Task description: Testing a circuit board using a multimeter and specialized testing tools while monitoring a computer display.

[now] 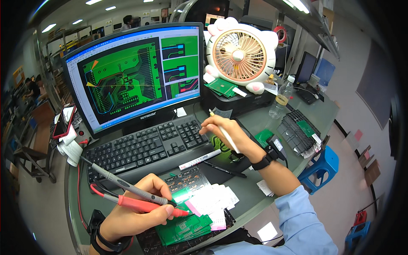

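Note:
My left hand is closed around two test probes. The red probe and the grey probe lie side by side, tips over a stack of green circuit boards near the table's front edge. A cable trails from each probe's rear end. Between the fingers of my right hand a white pen sits at a slant. Those fingertips hover at or touch the number pad of the black keyboard; contact is hard to tell. Paper slips partly cover the boards.
Behind the keyboard a monitor displays a green board layout. A white fan stands on a black printer. Further right are a bottle and a black rack. A marker lies before the keyboard. A blue stool stands beside the table.

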Demonstrator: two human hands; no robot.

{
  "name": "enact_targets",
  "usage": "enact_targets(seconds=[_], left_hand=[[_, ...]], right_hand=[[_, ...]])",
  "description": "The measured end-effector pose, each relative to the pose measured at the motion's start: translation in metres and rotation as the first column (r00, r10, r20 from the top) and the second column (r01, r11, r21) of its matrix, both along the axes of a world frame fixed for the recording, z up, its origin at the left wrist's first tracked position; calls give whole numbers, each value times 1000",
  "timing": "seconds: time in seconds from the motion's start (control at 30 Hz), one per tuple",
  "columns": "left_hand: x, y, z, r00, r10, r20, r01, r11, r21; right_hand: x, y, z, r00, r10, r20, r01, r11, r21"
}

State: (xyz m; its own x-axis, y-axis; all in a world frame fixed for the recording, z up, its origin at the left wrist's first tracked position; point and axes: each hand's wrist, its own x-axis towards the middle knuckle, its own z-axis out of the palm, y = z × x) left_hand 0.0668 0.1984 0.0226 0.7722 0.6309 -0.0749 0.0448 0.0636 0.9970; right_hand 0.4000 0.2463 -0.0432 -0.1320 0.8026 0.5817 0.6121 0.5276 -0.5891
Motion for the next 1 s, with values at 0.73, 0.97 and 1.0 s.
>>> enact_targets(seconds=[0.73,0.97,1.0], left_hand=[[1,2,2,999,-35,0,35,999,-25],[1,1,6,999,-47,-24,47,999,-5],[3,0,9,997,-74,-3,74,997,-14]], right_hand=[[4,61,-22,861,-172,478,164,985,58],[-25,46,-16,842,57,536,-81,996,21],[-25,43,-16,836,44,547,-82,996,45]])
